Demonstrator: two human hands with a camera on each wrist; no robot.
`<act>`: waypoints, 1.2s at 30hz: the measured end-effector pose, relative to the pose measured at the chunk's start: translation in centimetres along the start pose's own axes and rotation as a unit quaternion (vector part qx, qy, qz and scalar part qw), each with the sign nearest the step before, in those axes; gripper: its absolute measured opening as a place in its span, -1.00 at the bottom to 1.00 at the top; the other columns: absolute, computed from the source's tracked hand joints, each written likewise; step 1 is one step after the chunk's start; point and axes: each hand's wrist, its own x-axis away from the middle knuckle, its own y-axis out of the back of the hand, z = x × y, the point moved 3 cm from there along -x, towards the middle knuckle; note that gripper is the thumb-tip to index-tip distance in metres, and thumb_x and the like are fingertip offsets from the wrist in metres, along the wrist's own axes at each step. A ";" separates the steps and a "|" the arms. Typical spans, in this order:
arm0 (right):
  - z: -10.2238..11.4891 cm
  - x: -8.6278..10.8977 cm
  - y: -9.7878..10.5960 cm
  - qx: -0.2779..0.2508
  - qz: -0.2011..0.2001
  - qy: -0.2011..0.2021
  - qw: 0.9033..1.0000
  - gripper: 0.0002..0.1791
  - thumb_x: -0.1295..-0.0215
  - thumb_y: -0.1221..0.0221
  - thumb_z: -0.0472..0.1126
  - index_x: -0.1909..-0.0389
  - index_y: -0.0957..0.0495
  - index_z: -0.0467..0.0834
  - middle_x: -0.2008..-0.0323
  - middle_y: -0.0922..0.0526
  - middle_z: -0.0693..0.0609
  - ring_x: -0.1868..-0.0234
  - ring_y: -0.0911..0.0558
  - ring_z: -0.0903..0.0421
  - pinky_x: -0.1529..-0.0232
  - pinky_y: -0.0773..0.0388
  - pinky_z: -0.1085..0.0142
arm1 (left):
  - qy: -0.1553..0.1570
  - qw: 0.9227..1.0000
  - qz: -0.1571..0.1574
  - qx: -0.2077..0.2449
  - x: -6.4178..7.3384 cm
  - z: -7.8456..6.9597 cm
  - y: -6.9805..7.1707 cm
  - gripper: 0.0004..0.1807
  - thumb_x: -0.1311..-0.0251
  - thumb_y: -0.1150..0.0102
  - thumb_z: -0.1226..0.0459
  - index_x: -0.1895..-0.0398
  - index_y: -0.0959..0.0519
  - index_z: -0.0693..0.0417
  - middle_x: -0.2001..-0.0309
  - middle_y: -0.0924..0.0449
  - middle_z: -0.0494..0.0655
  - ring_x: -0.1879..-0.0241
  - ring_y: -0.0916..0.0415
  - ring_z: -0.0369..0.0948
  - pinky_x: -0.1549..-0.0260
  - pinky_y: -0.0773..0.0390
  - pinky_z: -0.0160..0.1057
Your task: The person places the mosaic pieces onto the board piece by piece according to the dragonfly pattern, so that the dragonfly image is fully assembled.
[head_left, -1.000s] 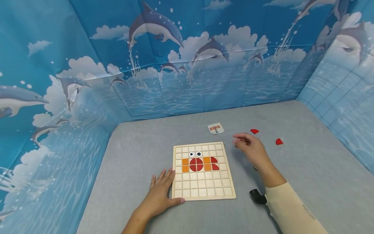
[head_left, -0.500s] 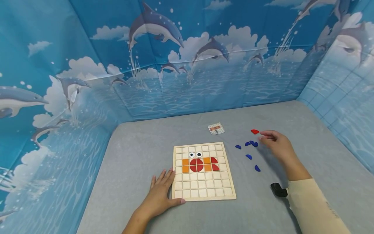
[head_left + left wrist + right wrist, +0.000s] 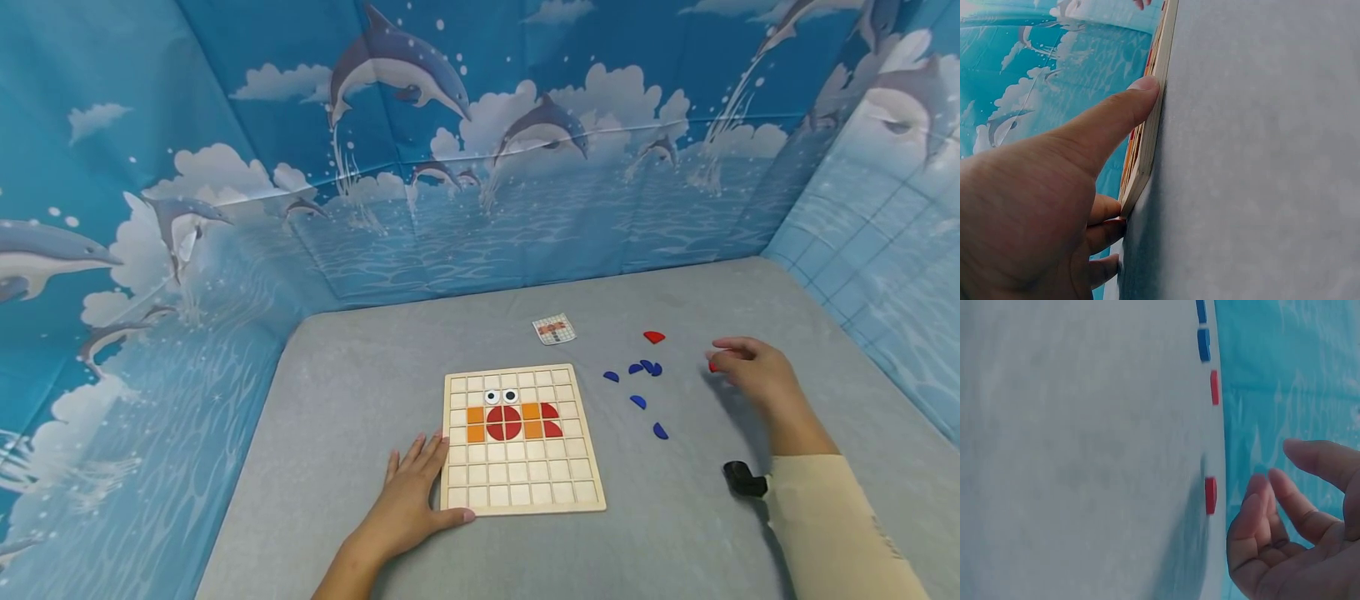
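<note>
My left hand (image 3: 408, 504) rests at the near left corner of a square wooden grid board (image 3: 529, 472). Its fingers lie extended along the left edge, and the thumb touches the front edge, as the left wrist view also shows. On the board, orange squares (image 3: 532, 419), red quarter-rounds (image 3: 503, 422) and two eye tiles (image 3: 510, 396) form a figure. Far to the right, my right hand (image 3: 761, 379) hovers over a loose red quarter-round piece (image 3: 713, 367). In the right wrist view its fingers are parted with nothing between them, apart from that red piece on the table.
Several blue half-round pieces (image 3: 638, 402) lie scattered right of the board. Another red piece (image 3: 654, 337) sits behind them. A small printed pattern card (image 3: 554, 329) lies beyond the board. Dolphin-print sheeting (image 3: 480, 225) borders the grey table (image 3: 360, 375).
My right hand has moved rightward across the table, from above the blue pieces to the farther red piece, uncovering the blue ones. My left hand and the board have stayed in place.
</note>
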 end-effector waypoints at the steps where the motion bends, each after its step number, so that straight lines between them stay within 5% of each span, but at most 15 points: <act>1: -0.1 -0.1 0.2 0.003 0.000 -0.003 1.000 -0.31 -0.48 -0.04 0.16 -0.41 -0.34 -0.23 0.01 -0.65 0.05 0.21 -0.57 0.30 0.25 -0.56 0.39 | 0.000 1.000 0.000 -0.001 0.0 0.0 0.0 0.24 0.07 -0.42 -0.33 -0.61 -0.11 0.03 -0.62 -0.06 -0.01 -0.63 0.12 0.12 -0.47 0.25 0.42; 6: -0.7 -0.2 0.4 0.000 -0.002 -0.021 1.000 -0.29 -0.49 -0.02 0.12 -0.44 -0.27 -0.29 -0.25 -0.46 -0.31 0.08 -0.57 0.06 0.22 -0.52 0.29 | 0.001 1.000 0.001 0.001 0.0 0.0 0.1 0.24 0.07 -0.42 -0.33 -0.61 -0.11 0.03 -0.61 -0.07 -0.01 -0.63 0.12 0.12 -0.47 0.25 0.42; 12: -1.2 -0.2 0.3 0.013 0.007 -0.031 0.999 -0.33 -0.49 -0.05 0.01 -0.42 -0.25 -0.35 -0.27 -0.36 -0.44 -0.05 -0.53 -0.25 0.22 -0.46 0.20 | -0.001 1.000 -0.003 0.000 0.1 -0.2 0.2 0.24 0.07 -0.43 -0.31 -0.60 -0.12 0.06 -0.61 -0.09 0.01 -0.62 0.10 0.11 -0.47 0.24 0.40; 19: -1.6 -0.8 0.3 0.038 0.014 -0.031 0.999 -0.37 -0.43 -0.10 -0.08 -0.38 -0.30 -0.35 -0.23 -0.38 -0.43 0.06 -0.56 -0.16 0.25 -0.47 0.23 | -0.002 1.000 -0.006 -0.003 0.2 -0.2 0.3 0.24 0.07 -0.44 -0.30 -0.60 -0.13 0.07 -0.60 -0.10 0.01 -0.62 0.10 0.10 -0.48 0.23 0.40; 25: -1.9 -1.3 0.1 0.079 0.008 0.000 0.997 -0.44 -0.44 -0.13 -0.07 -0.27 -0.38 -0.38 0.13 -0.49 -0.19 0.28 -0.48 0.06 0.37 -0.42 0.30 | -0.008 1.000 -0.009 0.001 0.2 -0.3 0.3 0.22 0.07 -0.44 -0.29 -0.59 -0.15 0.09 -0.59 -0.12 0.04 -0.62 0.08 0.13 -0.47 0.22 0.41; 36: -2.0 -1.5 0.1 0.098 0.001 -0.003 0.995 -0.49 -0.47 -0.11 -0.04 -0.17 -0.41 -0.38 0.11 -0.52 -0.27 0.15 -0.45 -0.11 0.29 -0.35 0.21 | -0.005 1.000 -0.002 0.001 0.1 -0.2 0.1 0.23 0.06 -0.43 -0.30 -0.60 -0.12 0.07 -0.60 -0.10 0.02 -0.62 0.11 0.11 -0.47 0.24 0.40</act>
